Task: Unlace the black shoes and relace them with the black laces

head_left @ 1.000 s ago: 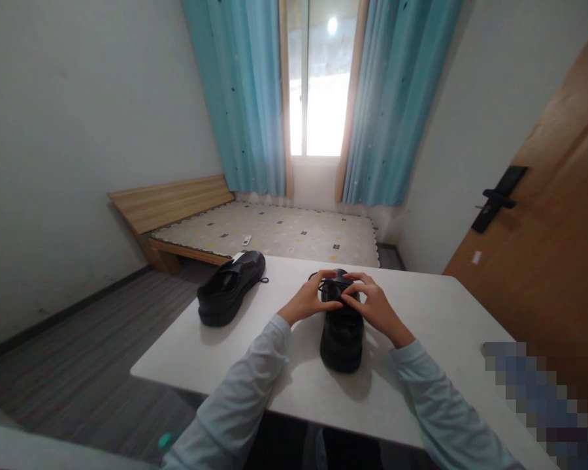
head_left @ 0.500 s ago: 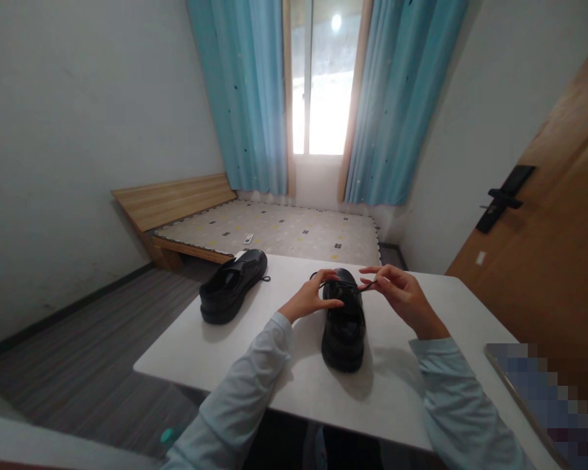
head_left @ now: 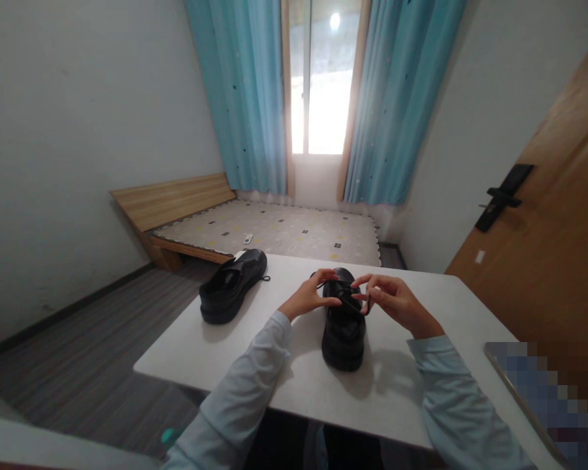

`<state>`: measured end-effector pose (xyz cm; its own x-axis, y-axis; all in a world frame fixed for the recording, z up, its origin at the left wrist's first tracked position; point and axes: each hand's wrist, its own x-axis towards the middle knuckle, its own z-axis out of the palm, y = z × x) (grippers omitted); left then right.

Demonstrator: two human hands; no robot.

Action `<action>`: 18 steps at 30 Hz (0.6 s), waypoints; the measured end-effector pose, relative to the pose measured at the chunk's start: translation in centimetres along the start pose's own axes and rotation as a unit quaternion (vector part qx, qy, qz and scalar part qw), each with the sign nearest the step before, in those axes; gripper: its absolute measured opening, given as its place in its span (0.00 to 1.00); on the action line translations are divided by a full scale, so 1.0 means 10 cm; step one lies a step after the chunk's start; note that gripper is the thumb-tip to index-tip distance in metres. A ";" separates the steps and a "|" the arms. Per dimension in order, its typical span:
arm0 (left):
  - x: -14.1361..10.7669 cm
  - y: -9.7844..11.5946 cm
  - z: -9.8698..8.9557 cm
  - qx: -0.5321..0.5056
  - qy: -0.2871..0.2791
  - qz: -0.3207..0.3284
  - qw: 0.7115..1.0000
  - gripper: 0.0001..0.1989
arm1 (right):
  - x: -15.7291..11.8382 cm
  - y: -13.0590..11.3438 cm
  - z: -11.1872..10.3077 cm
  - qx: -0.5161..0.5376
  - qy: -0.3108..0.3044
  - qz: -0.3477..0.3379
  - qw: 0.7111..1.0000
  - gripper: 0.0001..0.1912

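A black lace-up shoe [head_left: 343, 346] stands on the white table [head_left: 196, 356], heel toward me and toe pointing away. My left hand [head_left: 304, 299] is closed on its upper from the left side, with the thumb over the tongue area. Above the right side of the lacing, my right hand [head_left: 396, 303] pinches a black shoelace [head_left: 368, 305], which hangs in a bend below the fingers. Further left on the same table sits a second black shoe [head_left: 232, 287], a small lace loop [head_left: 266, 279] sticking out beside it. My fingers partly hide the lacing.
Beyond the table is a bed [head_left: 294, 228] with a small white device [head_left: 248, 239] on it. A wooden door [head_left: 543, 261] stands at the right. A thin-edged object with a blurred-out surface [head_left: 534, 391] lies by the table's right edge.
My right hand has moved slightly left, over the shoe, bringing the shoelace with it. The lace now hangs downward instead of stretching out to the right. My left hand stays on the shoe.
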<state>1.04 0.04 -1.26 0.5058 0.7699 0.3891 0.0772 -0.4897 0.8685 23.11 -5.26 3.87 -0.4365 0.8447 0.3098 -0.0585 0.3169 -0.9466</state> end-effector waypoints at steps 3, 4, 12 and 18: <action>0.04 -0.09 -0.06 -0.060 0.039 -0.019 0.997 0.27 | 0.02 -0.02 0.05 -0.094 -0.014 -0.014 0.995 0.12; 0.05 -0.11 -0.09 -0.064 0.073 -0.032 0.995 0.23 | 0.03 -0.02 0.06 -0.125 -0.020 -0.020 0.992 0.11; 0.05 -0.25 -0.25 0.255 0.249 -0.128 0.926 0.07 | 0.12 0.13 0.06 -0.218 0.138 -0.097 0.961 0.11; -0.03 -0.26 -0.27 0.419 0.175 -0.203 0.868 0.09 | 0.18 0.39 0.05 -0.262 0.193 -0.075 0.942 0.10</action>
<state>-1.59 2.16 -2.81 0.0100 0.9535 0.3013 0.8595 -0.1622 0.4847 21.69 -2.69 0.65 -0.0937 0.8353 0.5418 0.4027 0.5295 -0.7466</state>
